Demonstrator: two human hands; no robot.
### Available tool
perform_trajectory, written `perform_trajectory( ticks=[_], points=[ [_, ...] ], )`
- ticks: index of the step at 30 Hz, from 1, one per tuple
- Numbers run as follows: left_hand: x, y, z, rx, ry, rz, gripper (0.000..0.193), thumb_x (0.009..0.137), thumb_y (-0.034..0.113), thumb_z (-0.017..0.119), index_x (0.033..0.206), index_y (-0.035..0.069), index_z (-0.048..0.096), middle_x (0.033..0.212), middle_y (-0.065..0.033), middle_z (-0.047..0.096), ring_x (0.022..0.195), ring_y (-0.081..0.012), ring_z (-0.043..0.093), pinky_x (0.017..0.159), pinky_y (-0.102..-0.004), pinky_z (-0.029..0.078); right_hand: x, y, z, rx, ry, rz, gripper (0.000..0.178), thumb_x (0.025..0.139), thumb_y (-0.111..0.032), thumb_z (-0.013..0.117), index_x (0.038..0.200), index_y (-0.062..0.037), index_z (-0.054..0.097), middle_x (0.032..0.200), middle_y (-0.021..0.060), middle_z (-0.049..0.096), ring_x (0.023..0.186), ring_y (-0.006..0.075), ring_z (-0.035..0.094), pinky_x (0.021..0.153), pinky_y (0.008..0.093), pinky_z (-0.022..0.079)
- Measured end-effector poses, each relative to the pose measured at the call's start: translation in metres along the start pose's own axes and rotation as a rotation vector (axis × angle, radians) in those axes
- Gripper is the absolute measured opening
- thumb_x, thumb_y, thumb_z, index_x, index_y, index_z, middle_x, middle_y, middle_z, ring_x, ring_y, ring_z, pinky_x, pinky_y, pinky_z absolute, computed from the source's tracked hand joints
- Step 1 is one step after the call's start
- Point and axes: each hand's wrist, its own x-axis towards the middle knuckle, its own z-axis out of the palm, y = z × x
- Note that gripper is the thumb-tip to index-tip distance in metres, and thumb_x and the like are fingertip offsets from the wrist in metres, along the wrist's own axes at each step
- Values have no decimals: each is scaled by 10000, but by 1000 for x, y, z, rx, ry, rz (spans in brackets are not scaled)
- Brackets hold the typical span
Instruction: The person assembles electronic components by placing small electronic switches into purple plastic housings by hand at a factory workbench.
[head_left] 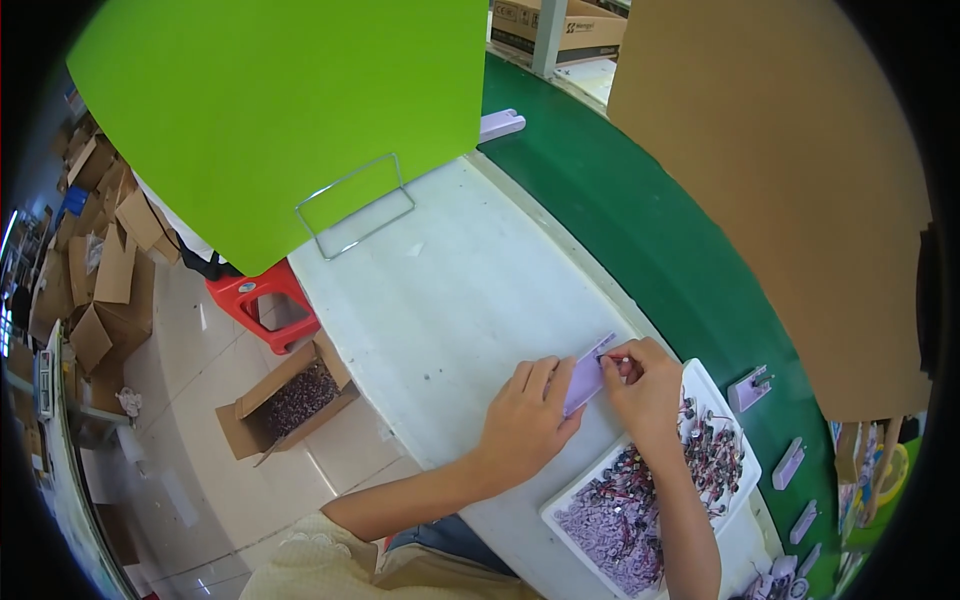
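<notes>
My left hand is closed round a flat, lilac plastic casing, holding it tilted above the white table. At the casing's upper end, my right hand pinches a small dark part, whose kind is mostly hidden by the fingers. Below my right forearm stands a white tray. Small lilac pieces fill its near side, and small dark components with reddish wires lie heaped on its far side.
A green conveyor belt along the right carries several lilac casings. A bright green panel rises behind a wire stand. A brown board hangs at right. By the table are a red stool and an open carton.
</notes>
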Motion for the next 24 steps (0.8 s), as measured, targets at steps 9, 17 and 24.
perform_trajectory(
  ticks=[9,17,24],
  points=[
    [-1,0,2,29,6,-1,550,734,140,763,1222,-3,553,1100,-140,568,965,-302,560,799,-369,514,10,-14,1,-205,-130,-4,66,703,-34,681,755,1,659,786,158,637,673,323,644,615,415,504],
    [1,-4,0,44,6,24,520,716,159,783,1170,18,574,1073,-109,580,936,-298,579,779,-376,513,3,-15,-9,-133,-153,-37,201,735,-90,707,911,2,678,821,165,663,714,341,661,677,432,528],
    [26,-5,-1,93,-60,49,456,752,200,752,1142,39,579,1050,-111,585,955,-311,583,778,-400,509,-44,-19,-68,15,-33,49,232,775,-85,730,997,-33,683,764,109,644,615,233,625,606,348,509]
  ],
)
